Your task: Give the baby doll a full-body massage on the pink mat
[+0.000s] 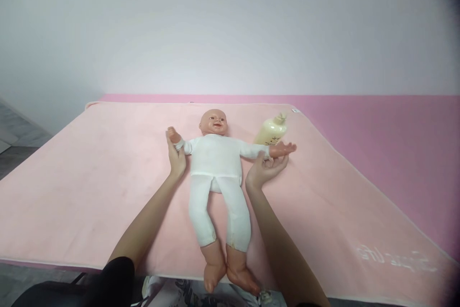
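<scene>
The baby doll lies on its back in the middle of the pink blanket, arms spread. The left hand has its fingers closed around the doll's wrist; the right hand cups the other forearm from below, fingers half open. The doll looks light, with a soft cloth body and stiffer plastic limbs, so wrists give firm hold. A cream bottle behind is partly hidden; the feet overhang the blanket edge.
</scene>
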Demonstrator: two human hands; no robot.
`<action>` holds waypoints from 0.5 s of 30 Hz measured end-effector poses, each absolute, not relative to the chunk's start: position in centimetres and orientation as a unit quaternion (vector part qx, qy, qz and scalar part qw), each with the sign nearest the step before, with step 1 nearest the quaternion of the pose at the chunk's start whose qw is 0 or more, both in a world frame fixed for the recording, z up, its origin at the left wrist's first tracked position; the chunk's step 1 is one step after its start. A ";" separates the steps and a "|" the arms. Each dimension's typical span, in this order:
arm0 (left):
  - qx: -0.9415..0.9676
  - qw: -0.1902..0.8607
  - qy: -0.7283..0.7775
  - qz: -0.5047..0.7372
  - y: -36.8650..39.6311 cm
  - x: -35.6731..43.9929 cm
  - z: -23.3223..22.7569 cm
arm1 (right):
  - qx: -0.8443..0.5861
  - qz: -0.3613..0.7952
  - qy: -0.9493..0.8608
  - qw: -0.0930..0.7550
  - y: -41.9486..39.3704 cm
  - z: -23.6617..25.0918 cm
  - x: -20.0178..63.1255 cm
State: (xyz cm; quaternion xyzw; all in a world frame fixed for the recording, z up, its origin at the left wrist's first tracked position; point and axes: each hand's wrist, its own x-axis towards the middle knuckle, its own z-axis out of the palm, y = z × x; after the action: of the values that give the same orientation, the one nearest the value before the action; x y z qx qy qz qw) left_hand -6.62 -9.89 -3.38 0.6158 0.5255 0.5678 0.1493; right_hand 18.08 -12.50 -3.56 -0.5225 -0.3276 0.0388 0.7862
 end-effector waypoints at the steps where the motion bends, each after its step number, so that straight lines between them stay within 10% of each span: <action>1: 0.627 0.134 0.533 0.552 -10.1 -6.3 -3.1 | -0.526 0.033 -0.349 0.775 -12.6 -3.7 17.7; 15: 0.763 0.008 0.530 0.369 -10.5 -5.2 -2.7 | -0.519 -0.066 -0.660 0.539 -12.6 -4.1 17.3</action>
State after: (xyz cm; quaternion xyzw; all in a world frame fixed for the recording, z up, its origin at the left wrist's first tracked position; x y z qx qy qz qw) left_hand -5.22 -10.54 -2.70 0.7630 0.5303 0.3695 0.0077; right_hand 17.32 -12.64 -4.09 -0.5194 -0.6596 -0.0658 0.5392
